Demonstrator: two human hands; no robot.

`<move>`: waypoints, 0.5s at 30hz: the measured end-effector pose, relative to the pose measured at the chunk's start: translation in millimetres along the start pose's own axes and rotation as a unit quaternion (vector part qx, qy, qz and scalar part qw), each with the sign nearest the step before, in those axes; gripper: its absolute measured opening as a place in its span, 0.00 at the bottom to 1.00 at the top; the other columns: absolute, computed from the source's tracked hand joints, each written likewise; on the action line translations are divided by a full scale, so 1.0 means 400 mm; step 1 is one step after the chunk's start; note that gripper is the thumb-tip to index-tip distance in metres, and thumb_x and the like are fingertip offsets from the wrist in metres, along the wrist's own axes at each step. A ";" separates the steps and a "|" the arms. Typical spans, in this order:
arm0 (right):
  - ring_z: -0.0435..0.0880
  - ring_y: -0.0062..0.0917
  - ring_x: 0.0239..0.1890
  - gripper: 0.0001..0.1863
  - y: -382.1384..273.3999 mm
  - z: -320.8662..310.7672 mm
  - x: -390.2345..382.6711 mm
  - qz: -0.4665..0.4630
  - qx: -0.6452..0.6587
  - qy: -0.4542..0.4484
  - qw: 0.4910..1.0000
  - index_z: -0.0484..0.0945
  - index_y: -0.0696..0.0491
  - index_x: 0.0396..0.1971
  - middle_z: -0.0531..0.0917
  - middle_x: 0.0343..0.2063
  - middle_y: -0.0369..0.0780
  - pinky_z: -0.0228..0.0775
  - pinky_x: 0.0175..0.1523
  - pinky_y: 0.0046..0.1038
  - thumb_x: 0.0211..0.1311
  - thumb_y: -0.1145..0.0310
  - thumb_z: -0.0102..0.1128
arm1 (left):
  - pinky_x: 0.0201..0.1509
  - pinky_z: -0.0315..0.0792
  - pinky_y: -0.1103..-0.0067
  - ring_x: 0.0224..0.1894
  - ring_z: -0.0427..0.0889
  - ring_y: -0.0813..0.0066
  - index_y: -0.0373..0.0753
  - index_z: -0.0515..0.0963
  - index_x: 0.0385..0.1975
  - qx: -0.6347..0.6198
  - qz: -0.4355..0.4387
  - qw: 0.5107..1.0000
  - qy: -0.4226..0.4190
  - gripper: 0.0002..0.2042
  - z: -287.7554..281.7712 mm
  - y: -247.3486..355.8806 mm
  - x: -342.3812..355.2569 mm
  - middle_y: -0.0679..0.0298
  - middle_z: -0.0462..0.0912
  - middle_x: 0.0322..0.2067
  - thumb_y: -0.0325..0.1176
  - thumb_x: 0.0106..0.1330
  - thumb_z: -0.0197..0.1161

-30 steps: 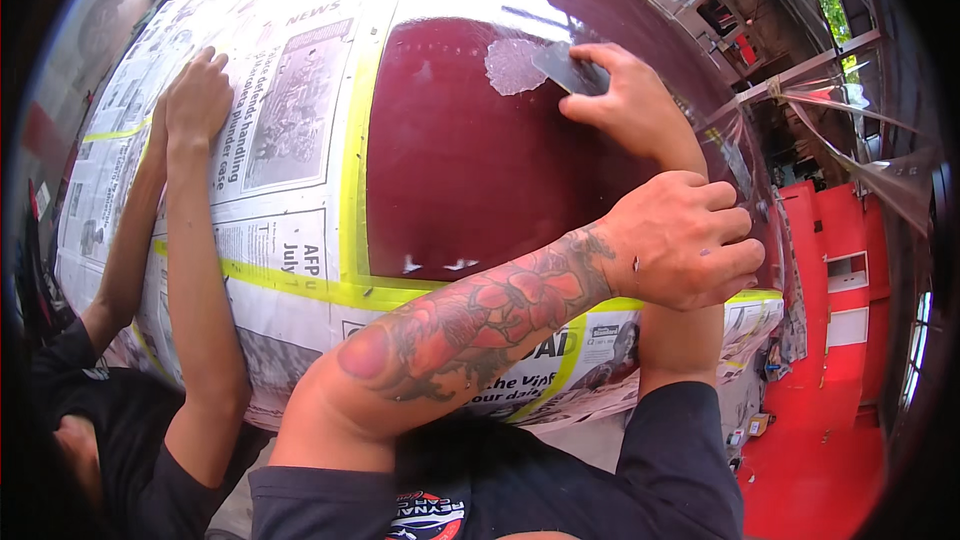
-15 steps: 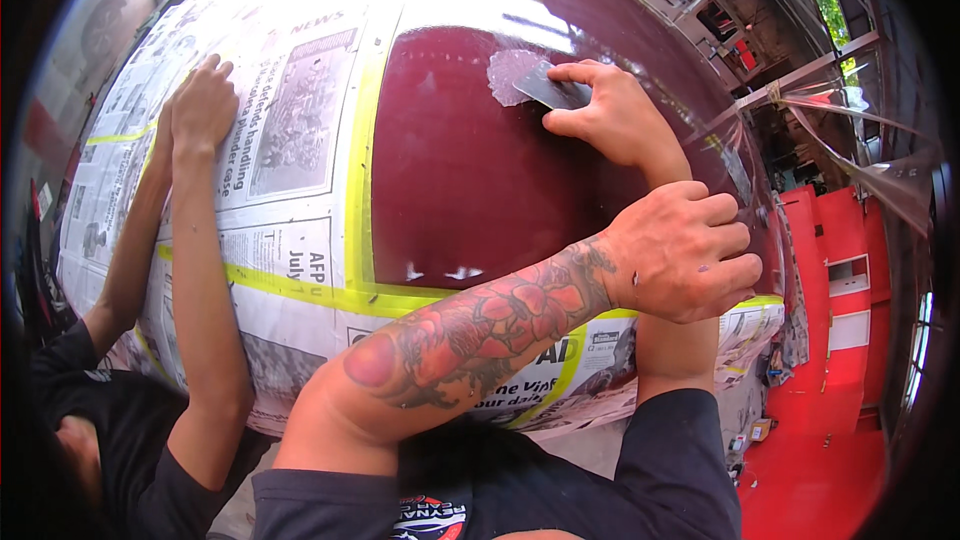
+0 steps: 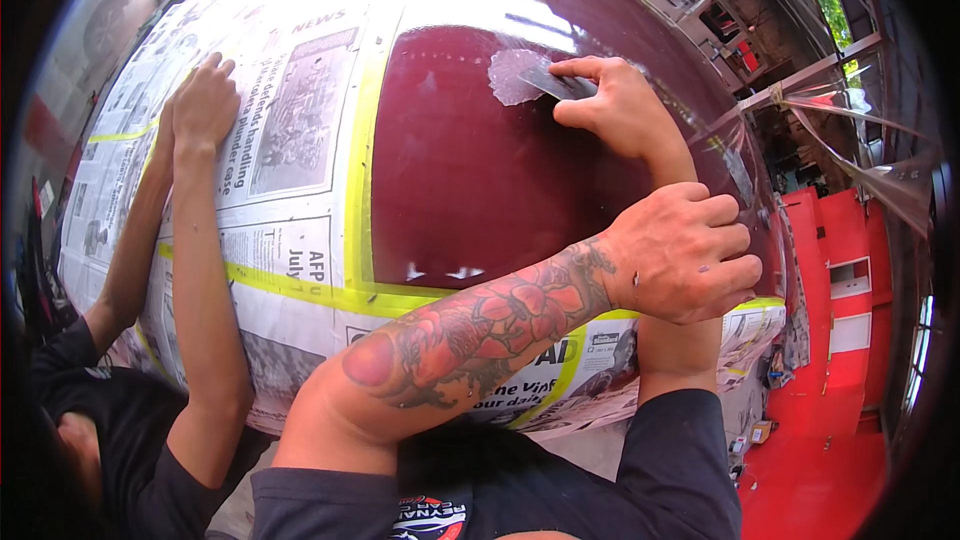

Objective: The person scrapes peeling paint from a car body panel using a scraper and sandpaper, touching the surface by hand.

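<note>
A glossy maroon panel [image 3: 450, 180] is framed by yellow tape [image 3: 358, 190] and newspaper masking [image 3: 290, 140]. On it is a pale, irregular patch [image 3: 510, 75]. My right hand [image 3: 625, 115] grips a thin, dark grey flat scraper [image 3: 555, 82] whose edge lies over the patch's right side. My left hand [image 3: 685, 250], at the end of a tattooed forearm, is closed with curled fingers over my right forearm, partly hiding it; whether it holds anything is hidden.
At the left, a co-worker in a dark shirt has both hands [image 3: 200, 105] on the newspaper. To the right are a red surface [image 3: 810, 460], metal framing [image 3: 830, 60], hanging plastic sheeting [image 3: 880, 160] and small items beside the papered edge.
Since a second ago, my right hand has shifted the scraper a little left and down over the pale patch. The whole view, my left hand included, sits slightly lower in the picture.
</note>
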State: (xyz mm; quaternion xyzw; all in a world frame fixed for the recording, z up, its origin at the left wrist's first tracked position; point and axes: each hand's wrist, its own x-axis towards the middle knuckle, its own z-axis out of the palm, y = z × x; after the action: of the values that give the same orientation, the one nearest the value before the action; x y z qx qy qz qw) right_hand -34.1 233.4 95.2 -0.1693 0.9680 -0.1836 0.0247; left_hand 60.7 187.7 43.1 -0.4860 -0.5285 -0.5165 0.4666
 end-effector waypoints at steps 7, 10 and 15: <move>0.88 0.32 0.42 0.32 0.013 0.026 0.004 -0.031 -0.011 0.034 0.999 0.85 0.60 0.52 0.89 0.42 0.50 0.77 0.51 0.29 0.44 0.61 0.69 | 0.30 0.65 0.73 0.31 0.73 0.71 0.46 0.78 0.33 -0.001 -0.003 1.000 -0.007 0.14 0.003 0.000 -0.004 0.71 0.71 0.25 0.37 0.49 0.73; 0.89 0.42 0.45 0.36 0.009 0.022 0.007 -0.022 0.004 0.029 0.999 0.84 0.63 0.52 0.88 0.42 0.55 0.79 0.55 0.34 0.42 0.56 0.71 | 0.29 0.65 0.73 0.30 0.73 0.72 0.47 0.78 0.33 0.002 -0.004 1.000 -0.005 0.13 0.005 0.000 -0.003 0.71 0.71 0.25 0.37 0.49 0.73; 0.87 0.44 0.49 0.35 0.029 0.058 0.006 -0.067 -0.049 0.068 0.994 0.85 0.61 0.51 0.88 0.46 0.53 0.78 0.58 0.36 0.42 0.55 0.70 | 0.29 0.65 0.74 0.30 0.72 0.72 0.47 0.77 0.32 0.004 -0.001 1.000 -0.003 0.13 0.009 0.001 -0.004 0.72 0.70 0.25 0.38 0.50 0.74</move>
State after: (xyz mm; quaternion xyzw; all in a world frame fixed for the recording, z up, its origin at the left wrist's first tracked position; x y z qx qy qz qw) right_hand -37.5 234.7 69.7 -0.2221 0.9617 -0.1483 -0.0621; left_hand 61.4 191.3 41.5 -0.4850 -0.5324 -0.5135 0.4665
